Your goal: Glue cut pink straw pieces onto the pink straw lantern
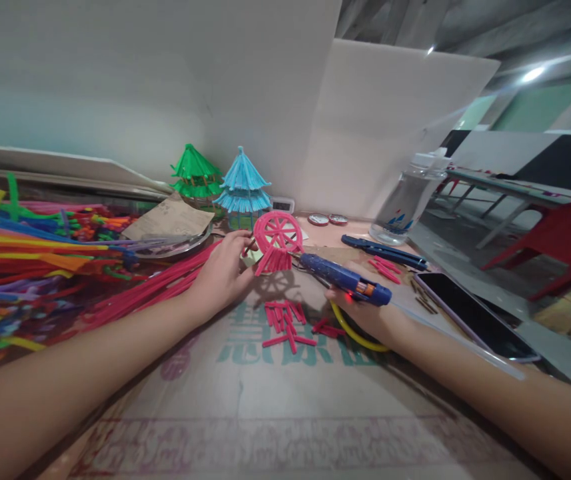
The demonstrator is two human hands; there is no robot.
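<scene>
- The left hand (pixel 225 270) closes thumb and fingers on the left edge of a pink spoked wheel (pixel 280 231), held up over the table with short pink strips fanned across its lower part.
- The right hand (pixel 365 313) is wrapped around a blue glue gun (pixel 335 273), a red light glowing on it; a clear glue stick (pixel 465 345) runs out of its back over the forearm.
- The gun's nozzle points left at the wheel's lower right edge; whether they touch, I cannot tell.
- Below the wheel lie cut pink pieces (pixel 291 339), some in a star-like cluster; a yellow cord (pixel 352 330) curves beneath the right hand.
- Left of the left hand, long pink stems (pixel 165 287) stretch toward a heap of multicoloured stems (pixel 30 267).
- Behind the wheel stand a blue tiered model (pixel 242 183) and, to its left, a green one (pixel 195 170).
- Beyond the glue gun are a dark blue cutter (pixel 385 252), two small round items (pixel 328 219) and a clear bottle (pixel 405 200).
- A phone (pixel 475 313) lies to the right, near short brown sticks (pixel 422 297).
- A red chair (pixel 555 240) stands farther off.
</scene>
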